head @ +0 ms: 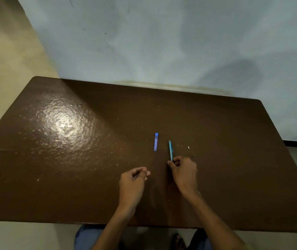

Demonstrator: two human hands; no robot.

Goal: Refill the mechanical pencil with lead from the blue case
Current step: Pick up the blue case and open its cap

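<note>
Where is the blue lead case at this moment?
In the head view, the slim blue rectangular lead case lies on the brown table, just left of the teal mechanical pencil, beyond both hands.

Dark brown table (216,186) w/ glare spot, against pale blue wall (162,42).

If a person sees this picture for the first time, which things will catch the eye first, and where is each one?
First come the two hands near the middle of the brown table: the right hand pinches the near end of a turquoise mechanical pencil, and the left hand is curled, fingertips together. Just beyond them the blue case lies flat, left of the pencil. A bright glare spot shines on the table's left part.
</note>
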